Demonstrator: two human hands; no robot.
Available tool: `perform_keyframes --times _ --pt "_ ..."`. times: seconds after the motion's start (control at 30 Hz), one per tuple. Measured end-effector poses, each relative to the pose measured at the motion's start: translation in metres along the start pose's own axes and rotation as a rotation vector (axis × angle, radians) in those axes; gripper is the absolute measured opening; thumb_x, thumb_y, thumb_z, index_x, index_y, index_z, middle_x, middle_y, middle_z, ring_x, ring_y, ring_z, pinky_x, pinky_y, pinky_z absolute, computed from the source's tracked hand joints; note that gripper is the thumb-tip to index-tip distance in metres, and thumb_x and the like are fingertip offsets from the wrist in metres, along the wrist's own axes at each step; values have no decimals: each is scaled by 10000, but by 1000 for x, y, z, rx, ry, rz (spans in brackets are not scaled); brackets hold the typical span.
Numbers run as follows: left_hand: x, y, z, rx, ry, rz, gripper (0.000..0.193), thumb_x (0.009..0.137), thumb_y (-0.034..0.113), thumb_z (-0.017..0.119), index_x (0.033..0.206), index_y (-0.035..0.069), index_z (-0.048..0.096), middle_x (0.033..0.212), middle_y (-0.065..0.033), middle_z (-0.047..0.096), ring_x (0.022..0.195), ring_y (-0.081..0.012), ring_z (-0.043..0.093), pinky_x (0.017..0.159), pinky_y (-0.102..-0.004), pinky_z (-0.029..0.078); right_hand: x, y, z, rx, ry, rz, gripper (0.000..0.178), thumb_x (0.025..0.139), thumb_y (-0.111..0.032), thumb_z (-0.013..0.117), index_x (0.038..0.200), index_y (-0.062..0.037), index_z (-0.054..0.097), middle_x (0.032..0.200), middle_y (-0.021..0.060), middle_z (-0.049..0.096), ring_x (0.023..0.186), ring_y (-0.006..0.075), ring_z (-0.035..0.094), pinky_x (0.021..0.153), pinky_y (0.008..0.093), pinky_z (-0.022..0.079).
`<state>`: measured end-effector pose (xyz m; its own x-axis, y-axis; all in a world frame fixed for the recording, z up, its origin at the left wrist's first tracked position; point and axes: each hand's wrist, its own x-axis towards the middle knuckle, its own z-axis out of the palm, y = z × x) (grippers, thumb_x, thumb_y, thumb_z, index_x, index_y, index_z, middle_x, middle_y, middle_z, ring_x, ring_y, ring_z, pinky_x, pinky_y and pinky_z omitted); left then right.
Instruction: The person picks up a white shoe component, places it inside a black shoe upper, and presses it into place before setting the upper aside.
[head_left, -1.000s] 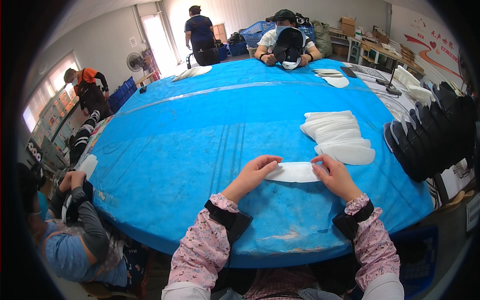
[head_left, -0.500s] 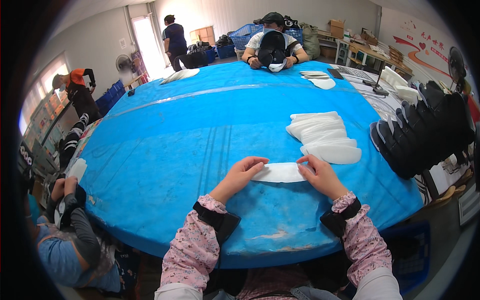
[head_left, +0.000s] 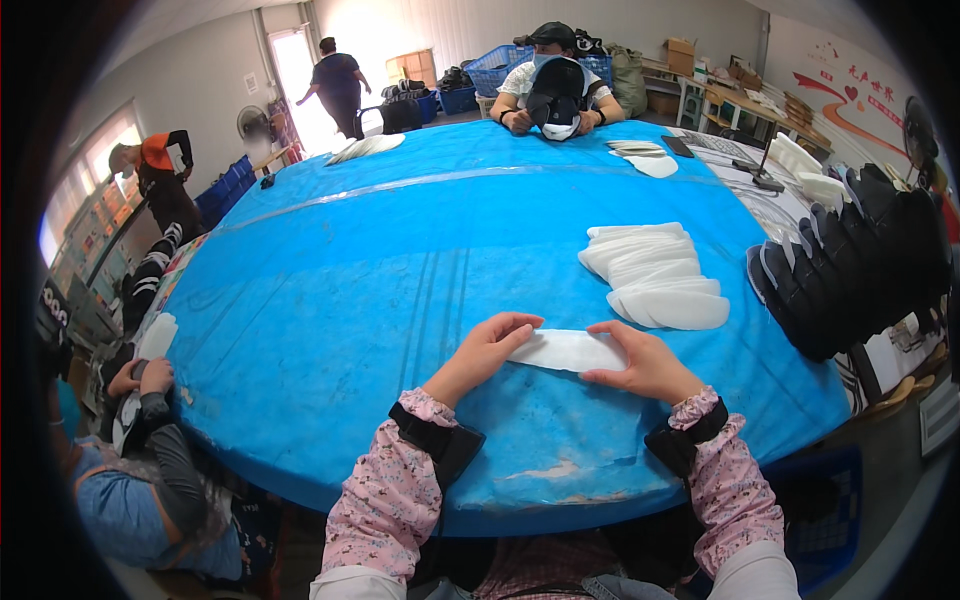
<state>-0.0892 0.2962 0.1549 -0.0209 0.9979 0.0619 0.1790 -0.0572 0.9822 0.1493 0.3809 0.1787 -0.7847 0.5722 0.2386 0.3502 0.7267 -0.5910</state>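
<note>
Just above the blue-covered table [head_left: 330, 290], a white strip-shaped pad [head_left: 566, 350] with rounded ends is stretched lengthwise between my hands. My left hand [head_left: 484, 352] pinches its left end between thumb and fingers. At the opposite end, my right hand [head_left: 652, 362] grips it with the fingers at the upper edge and the thumb at the lower. A fanned pile of similar white pads [head_left: 650, 262] lies on the table just beyond my right hand.
A row of nested black caps [head_left: 850, 270] stands at the right edge. Across the table a person holds a black cap [head_left: 556, 98]. More white pads [head_left: 366, 148] lie far left, others [head_left: 645, 158] far right. Another person's hands [head_left: 140, 378] work at the left edge.
My right hand has shifted its hold, its thumb now under the pad's lower edge. The pad stays between both hands. A person in the background has turned with an arm held out.
</note>
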Motion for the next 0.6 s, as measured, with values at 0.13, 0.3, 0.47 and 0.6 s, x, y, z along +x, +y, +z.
perform_keyframes --times 0.13,0.3,0.47,0.6 --pt "6 1 7 5 -23 35 313 912 238 489 1141 34 551 1118 -54 564 1037 -123 502 894 -251 390 -5 2 -7 -27 7 24 567 725 -454 668 1121 -80 510 983 153 600 882 305 593 745 360 473" --pt "-4 -4 -6 24 40 -17 303 909 218 489 1127 18 558 1098 -59 577 1031 -127 508 901 -259 388 9 -5 12 -1 -26 -57 566 746 -464 638 1117 -56 510 1026 165 588 905 319 582 763 370 466" --pt "-1 8 6 19 9 -10 304 912 213 486 1136 17 548 1113 -53 568 1031 -119 503 892 -248 390 -4 3 -3 -19 17 -13 559 747 -443 648 1122 -51 511 1024 157 587 914 300 583 756 355 469" --pt "-2 2 1 -57 -3 8 313 914 213 481 1156 21 531 1136 -53 554 1041 -117 496 897 -250 386 -2 1 0 -9 -3 -34 569 748 -443 648 1130 -45 506 1019 150 588 916 295 584 759 349 469"
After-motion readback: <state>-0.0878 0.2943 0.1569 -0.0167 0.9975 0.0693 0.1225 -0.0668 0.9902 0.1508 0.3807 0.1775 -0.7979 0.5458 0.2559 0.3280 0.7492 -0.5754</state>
